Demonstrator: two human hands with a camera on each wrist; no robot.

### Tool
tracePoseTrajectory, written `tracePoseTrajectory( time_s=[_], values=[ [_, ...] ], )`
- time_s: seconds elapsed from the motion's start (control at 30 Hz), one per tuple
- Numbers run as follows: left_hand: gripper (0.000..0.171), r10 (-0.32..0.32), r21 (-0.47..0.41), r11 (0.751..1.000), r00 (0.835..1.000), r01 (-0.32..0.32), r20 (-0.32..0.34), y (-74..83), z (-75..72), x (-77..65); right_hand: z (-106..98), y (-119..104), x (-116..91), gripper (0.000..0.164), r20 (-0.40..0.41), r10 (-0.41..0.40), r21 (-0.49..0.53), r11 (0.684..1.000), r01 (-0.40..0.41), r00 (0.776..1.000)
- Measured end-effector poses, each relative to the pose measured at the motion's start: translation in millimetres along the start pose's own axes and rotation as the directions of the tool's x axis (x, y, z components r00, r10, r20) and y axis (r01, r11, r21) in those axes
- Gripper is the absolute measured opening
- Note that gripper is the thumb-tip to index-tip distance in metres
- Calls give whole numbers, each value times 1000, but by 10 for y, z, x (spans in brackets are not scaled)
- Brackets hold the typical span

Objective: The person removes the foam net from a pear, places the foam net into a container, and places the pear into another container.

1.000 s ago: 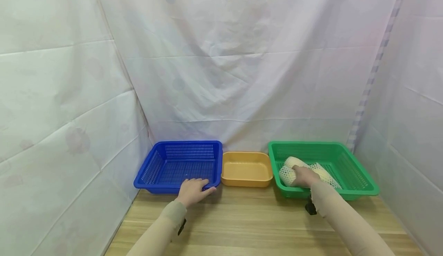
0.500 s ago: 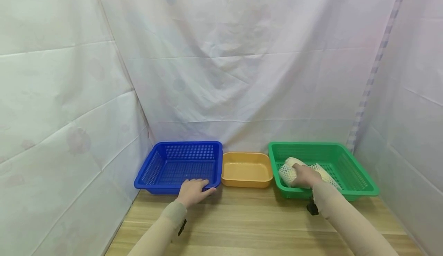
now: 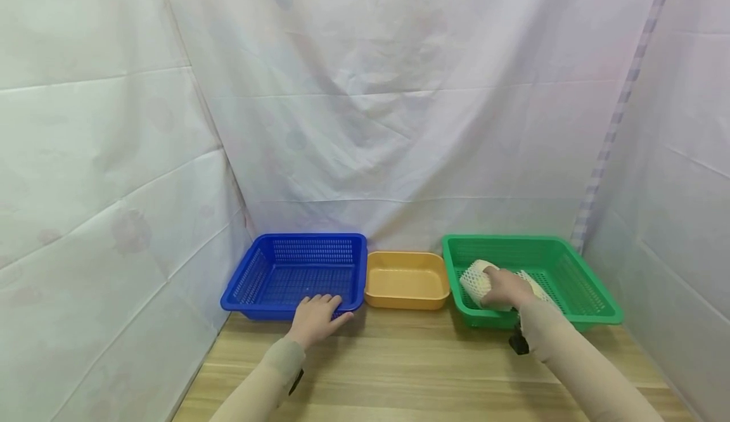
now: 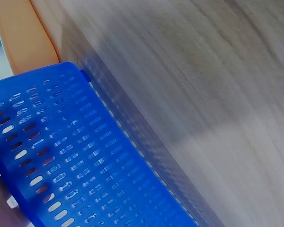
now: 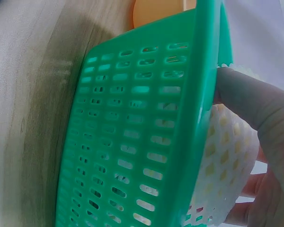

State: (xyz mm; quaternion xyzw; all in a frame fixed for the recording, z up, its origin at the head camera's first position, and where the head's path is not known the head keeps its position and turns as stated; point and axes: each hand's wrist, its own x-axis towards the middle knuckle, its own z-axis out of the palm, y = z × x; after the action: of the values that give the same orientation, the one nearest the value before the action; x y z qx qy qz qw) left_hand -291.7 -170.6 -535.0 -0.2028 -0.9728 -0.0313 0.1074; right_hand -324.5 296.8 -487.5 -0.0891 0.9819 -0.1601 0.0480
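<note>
In the head view my left hand rests with relaxed fingers on the near right rim of a blue plastic basket; its thumb points out to the right. Only a dark edge of that hand shows in the left wrist view. My right hand reaches over the near wall of a green basket and grips a pale yellow thing in a white foam net. The right wrist view shows thumb and fingers around the foam net. Another netted thing lies right of that hand, partly covered.
A shallow orange tray stands between the two baskets. All three sit along the back of the wood-grain table. White cloth hangs behind, with more cloth at both sides.
My right hand has shifted slightly right inside the green basket, and the netted thing under it has turned a little. The left hand has moved only a trace downward.
</note>
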Motion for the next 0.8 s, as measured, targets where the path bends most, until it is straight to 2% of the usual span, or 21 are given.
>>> tracePoseTrajectory(
  time_s=[0.23,0.53,0.8],
  values=[
    [56,12,1,1000,998,-12,-55,5,21,-60,-61,-44,-24,85,-13,6,3,1000,-6,1000],
    [59,57,-6,998,996,-57,-74,-27,52,-121,-95,-76,-49,83,-27,-18,-17,1000,17,999],
    [43,49,-42,998,994,-53,-96,-35,77,-112,-142,-87,-92,83,-40,-32,-30,999,31,999]
  ],
)
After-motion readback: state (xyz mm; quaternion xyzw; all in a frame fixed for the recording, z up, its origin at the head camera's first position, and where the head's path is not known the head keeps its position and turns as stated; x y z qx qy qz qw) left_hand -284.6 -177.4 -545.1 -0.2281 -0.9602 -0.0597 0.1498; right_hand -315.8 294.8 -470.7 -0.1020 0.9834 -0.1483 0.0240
